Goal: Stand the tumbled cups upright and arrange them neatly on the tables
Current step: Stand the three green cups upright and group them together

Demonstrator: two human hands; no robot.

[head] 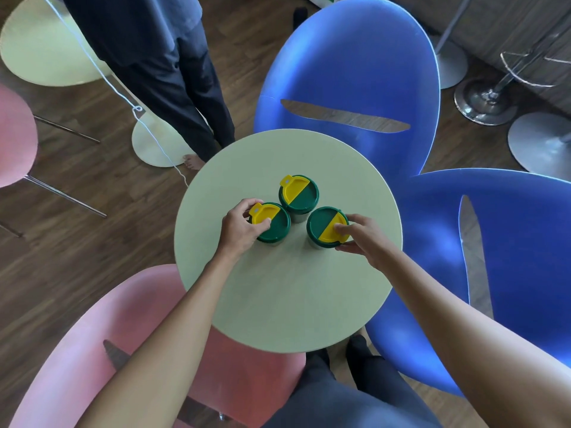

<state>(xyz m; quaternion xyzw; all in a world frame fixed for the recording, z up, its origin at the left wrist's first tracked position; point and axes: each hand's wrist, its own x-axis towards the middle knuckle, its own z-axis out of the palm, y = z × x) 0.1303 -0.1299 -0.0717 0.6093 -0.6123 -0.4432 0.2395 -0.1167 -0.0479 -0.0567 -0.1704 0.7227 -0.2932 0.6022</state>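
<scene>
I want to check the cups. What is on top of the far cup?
A green-and-yellow plastic lid closes the far cup. Its contents are hidden by that lid.

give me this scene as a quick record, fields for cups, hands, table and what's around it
cups: three upright, green-and-yellow lids, clustered: left cup, back cup, right cup
left hand: gripping left cup's lid
right hand: gripping right cup's lid
table: round, pale green
surroundings: blue chairs, pink chair, bystander's legs

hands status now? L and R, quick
Left hand: closed on the lid of the left cup, which stands upright on the table.
Right hand: closed on the lid edge of the right cup, also upright.
</scene>
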